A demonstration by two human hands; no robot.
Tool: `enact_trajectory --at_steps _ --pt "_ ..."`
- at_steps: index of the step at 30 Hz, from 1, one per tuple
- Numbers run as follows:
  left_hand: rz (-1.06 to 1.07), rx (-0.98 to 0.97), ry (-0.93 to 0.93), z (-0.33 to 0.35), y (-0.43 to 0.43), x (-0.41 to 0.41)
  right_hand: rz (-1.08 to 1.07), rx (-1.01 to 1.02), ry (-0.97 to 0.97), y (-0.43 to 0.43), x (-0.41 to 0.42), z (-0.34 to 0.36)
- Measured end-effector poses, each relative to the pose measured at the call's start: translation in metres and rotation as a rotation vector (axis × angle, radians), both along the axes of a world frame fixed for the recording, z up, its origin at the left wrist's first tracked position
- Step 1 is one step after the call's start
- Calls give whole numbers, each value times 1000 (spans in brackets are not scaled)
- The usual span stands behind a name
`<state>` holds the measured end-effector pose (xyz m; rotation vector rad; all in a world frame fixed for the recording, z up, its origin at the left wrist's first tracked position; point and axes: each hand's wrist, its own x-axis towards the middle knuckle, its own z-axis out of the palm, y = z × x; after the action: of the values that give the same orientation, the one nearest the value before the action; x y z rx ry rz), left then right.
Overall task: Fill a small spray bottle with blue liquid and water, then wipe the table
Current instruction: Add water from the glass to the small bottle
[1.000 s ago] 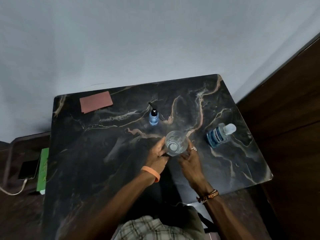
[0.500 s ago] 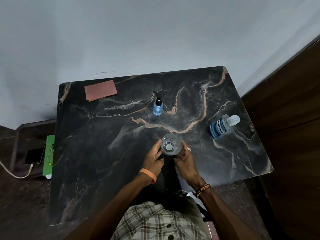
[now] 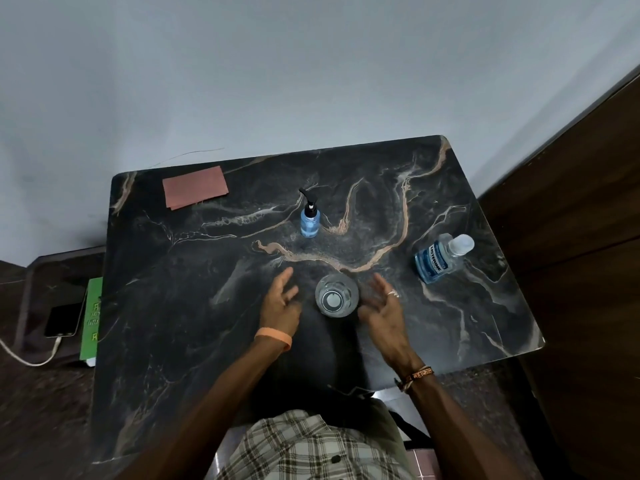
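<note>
Small spray bottle (image 3: 309,220): upright on the far middle of the table (image 3: 173,306), black pump head fitted, body showing blue. No hand touches it.

Glass (image 3: 336,295): clear tumbler seen from above, upright on the near middle of the table, nearer than the spray bottle. Whether it holds water cannot be told with certainty.

Left hand (image 3: 282,303): just left of the glass, fingers straight and spread, holding nothing, apart from the glass. An orange wristband (image 3: 273,338) sits on the wrist.

Right hand (image 3: 382,306): just right of the glass, palm turned inward, fingers loosely extended, holding nothing, clear of the glass. A ring is on one finger and a thread bracelet (image 3: 415,374) on the wrist.

Mouthwash bottle (image 3: 438,259): blue liquid, white cap on, leaning toward the right in this wide view, at the right side of the table, well apart from the glass.

Cloth (image 3: 195,187): reddish-brown, folded flat at the far left corner.

Left of the table, on a lower surface: a green book (image 3: 91,317) and a phone (image 3: 64,320) with a white cable (image 3: 27,358) attached.
</note>
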<state>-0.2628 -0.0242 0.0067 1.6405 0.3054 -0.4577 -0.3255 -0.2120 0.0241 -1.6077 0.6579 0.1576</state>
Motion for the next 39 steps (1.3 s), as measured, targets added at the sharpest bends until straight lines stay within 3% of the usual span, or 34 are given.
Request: enact_trajectory --at_steps 5,9,15,22,26,39 --pt "27 94 -98 18 0 54 -59 -179 -139 -15 38 19" --pt "-27 159 -167 25 -17 95 73 -307 -151 -10 87 26" --pt "-70 264 -112 13 -41 135 344 -445 -100 9 144 15" --pt "-54 119 -18 -11 -40 147 389 -434 -57 20 179 -11" --pt "-55 76 20 -20 -36 145 385 -271 -59 22 188 -16" --pt "12 8 -12 -23 -45 133 290 -437 -60 31 190 -27"
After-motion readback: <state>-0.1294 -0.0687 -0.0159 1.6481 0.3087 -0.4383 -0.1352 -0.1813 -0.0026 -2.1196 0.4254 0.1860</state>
